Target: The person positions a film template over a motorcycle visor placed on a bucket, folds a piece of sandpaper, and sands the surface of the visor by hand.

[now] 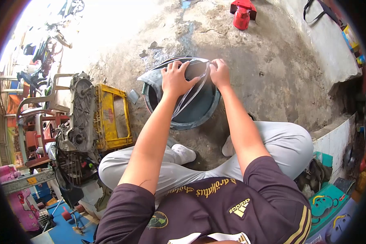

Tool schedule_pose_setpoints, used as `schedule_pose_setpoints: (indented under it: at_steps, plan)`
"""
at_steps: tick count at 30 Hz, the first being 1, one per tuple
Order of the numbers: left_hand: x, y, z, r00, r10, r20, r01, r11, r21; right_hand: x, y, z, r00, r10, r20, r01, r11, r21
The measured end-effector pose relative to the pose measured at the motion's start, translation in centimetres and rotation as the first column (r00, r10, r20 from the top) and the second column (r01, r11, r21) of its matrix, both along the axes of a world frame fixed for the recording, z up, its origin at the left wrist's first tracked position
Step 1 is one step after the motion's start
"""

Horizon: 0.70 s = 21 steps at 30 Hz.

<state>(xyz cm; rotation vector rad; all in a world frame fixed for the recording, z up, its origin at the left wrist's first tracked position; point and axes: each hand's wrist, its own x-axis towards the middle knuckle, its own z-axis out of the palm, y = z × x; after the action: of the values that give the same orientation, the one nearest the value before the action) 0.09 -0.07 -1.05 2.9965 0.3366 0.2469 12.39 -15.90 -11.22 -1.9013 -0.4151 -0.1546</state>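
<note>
A pale, curved panel (152,76), looking like a motorcycle body panel, lies slantwise over a round dark tub (201,122). Its thin edges run to a narrow tip on the right. My left hand (176,81) spans the panel's middle, fingers over the far edge and thumb stretched toward the near strip. At the tip, my right hand (219,74) has thumb and fingers closed on the edge. Dark, wet-looking contents show inside the tub below the panel. Fingertips of both hands are partly hidden.
A yellow crate (110,118) and a metal engine casing (82,110) stand to the left, beside a chair (49,97). A red part (242,16) lies on the stained concrete floor (268,81) ahead. At right are a low wall (325,61) and a teal box (327,207).
</note>
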Motion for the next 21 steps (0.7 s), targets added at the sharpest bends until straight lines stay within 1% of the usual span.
schedule_pose_setpoints:
  at_steps: [2,3,4,6,7,8,9,10,12,13,15,19,21]
  plan:
    - [0.0,0.1,0.0,1.000,0.000,0.006,0.000,1.000,0.011,0.0,0.2,0.0,0.999,-0.015,0.051,0.018,0.999,-0.050]
    - [0.2,0.1,0.2,1.000,-0.004,0.005,0.004,1.000,0.013,0.3,0.6,0.1,0.995,-0.065,0.078,0.069,0.996,-0.054]
    - [0.3,0.1,0.3,1.000,-0.005,0.000,0.005,1.000,0.012,0.6,0.7,0.1,0.995,-0.067,0.078,0.071,0.996,-0.054]
    - [0.1,-0.2,-0.1,1.000,0.002,-0.012,-0.002,1.000,-0.003,0.5,0.3,0.1,0.997,-0.078,0.010,0.078,0.995,-0.054]
    - [0.1,-0.1,-0.2,1.000,0.004,-0.007,-0.004,1.000,-0.020,0.3,0.0,0.1,0.997,-0.073,0.008,0.074,0.995,-0.061]
    - [0.2,0.0,-0.1,1.000,0.007,0.001,-0.007,0.999,-0.032,0.0,-0.3,0.3,0.999,-0.029,0.037,0.031,0.998,-0.060]
    - [0.1,0.0,-0.1,1.000,0.002,0.006,-0.002,1.000,-0.006,-0.2,-0.2,0.4,0.998,0.014,0.066,-0.010,0.998,-0.056]
    - [0.1,0.0,-0.1,1.000,0.003,0.006,-0.003,1.000,-0.004,-0.1,0.0,0.5,0.998,0.015,0.066,-0.012,0.999,-0.053]
    - [0.1,0.0,-0.1,1.000,0.011,0.002,-0.011,1.000,0.016,-0.1,0.1,0.5,0.999,-0.029,0.020,0.030,0.999,-0.044]
    - [0.2,0.0,0.0,1.000,0.011,0.000,-0.011,1.000,0.015,0.2,0.2,0.5,0.999,-0.029,0.018,0.030,0.999,-0.045]
    - [0.3,0.0,-0.3,1.000,0.002,0.001,-0.002,1.000,-0.009,0.6,0.3,0.4,0.996,-0.089,-0.015,0.088,0.994,-0.057]
    - [0.1,0.2,-0.5,0.999,-0.013,0.047,0.014,1.000,-0.012,-0.1,-0.2,1.0,0.999,-0.049,0.007,0.049,0.998,-0.034]
    - [0.1,0.1,-0.5,0.999,-0.008,0.041,0.009,1.000,-0.018,-0.4,-0.5,1.3,0.996,-0.021,-0.090,0.024,0.999,0.032]
